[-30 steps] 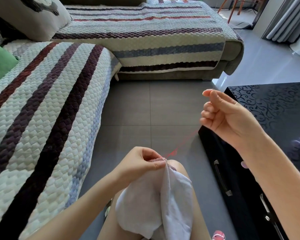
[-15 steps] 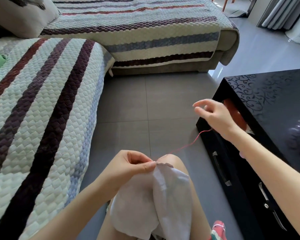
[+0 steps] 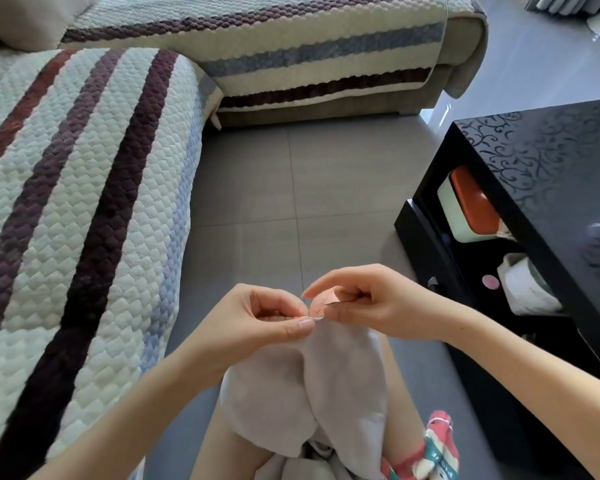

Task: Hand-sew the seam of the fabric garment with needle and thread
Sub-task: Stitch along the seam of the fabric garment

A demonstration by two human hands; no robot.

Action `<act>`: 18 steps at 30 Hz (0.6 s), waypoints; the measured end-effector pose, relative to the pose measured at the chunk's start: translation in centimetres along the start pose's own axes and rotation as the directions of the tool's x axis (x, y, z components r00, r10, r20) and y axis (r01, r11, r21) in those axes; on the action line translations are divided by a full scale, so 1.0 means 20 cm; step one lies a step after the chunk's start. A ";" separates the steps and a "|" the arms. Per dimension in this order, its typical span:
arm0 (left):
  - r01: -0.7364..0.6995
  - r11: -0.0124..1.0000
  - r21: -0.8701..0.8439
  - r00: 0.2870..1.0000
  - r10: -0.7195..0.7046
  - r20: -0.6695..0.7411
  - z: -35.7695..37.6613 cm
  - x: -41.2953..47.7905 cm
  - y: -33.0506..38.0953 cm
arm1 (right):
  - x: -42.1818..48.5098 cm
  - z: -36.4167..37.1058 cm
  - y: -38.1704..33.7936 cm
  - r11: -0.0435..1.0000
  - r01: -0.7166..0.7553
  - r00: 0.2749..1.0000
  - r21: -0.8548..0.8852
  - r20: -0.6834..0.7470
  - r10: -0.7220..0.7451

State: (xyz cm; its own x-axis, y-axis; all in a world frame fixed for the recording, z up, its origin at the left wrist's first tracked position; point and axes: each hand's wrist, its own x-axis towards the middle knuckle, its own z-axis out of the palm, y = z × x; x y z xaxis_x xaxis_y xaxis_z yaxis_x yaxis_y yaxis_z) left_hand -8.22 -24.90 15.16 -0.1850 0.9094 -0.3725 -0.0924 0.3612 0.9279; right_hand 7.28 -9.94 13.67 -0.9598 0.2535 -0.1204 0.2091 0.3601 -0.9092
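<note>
The white fabric garment [image 3: 329, 393] hangs over the person's knee, its top edge pinched between the thumb and forefinger of the left hand [image 3: 267, 320]. The right hand [image 3: 371, 306] meets it fingertip to fingertip, fingers curled, pinching a short silver needle [image 3: 318, 318] at that edge. A loop of red thread [image 3: 318, 305] lies just above the needle.

Around them is a grey tiled floor [image 3: 291, 202]. A sofa [image 3: 84, 202] under a quilted striped cover runs along the left and the far side. A glossy black desk [image 3: 551, 161] with a scroll pattern stands on the right, and an orange-lidded box [image 3: 471, 202] sits in its open shelf.

Half a second ago the right hand was raised out beside the desk, with the thread strung from the garment up to it. It has now come back to the seam, and the view has tipped lower.
</note>
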 end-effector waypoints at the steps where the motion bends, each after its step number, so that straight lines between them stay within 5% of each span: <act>1: -0.001 1.000 0.004 1.000 0.001 0.004 0.00 0.00 0.00 | 0.00 0.01 0.00 1.000 -0.005 1.000 -0.016 0.025 0.005; 5: 0.006 1.000 0.022 1.000 -0.006 0.023 0.00 0.00 0.02 | 0.01 0.02 -0.01 0.998 -0.022 0.994 -0.050 0.106 0.027; 18: 0.058 0.989 0.136 0.998 -0.059 0.006 0.02 -0.01 0.04 | -0.03 -0.12 -0.16 0.999 0.024 0.983 0.023 -0.180 -0.019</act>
State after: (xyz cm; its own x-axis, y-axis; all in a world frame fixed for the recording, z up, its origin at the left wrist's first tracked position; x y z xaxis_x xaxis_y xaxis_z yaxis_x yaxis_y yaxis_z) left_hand -7.85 -24.82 15.92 -0.1737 0.8877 -0.4263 0.0309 0.4376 0.8986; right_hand 7.53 -9.14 17.56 -0.9144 0.4038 -0.0292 0.1817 0.3449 -0.9209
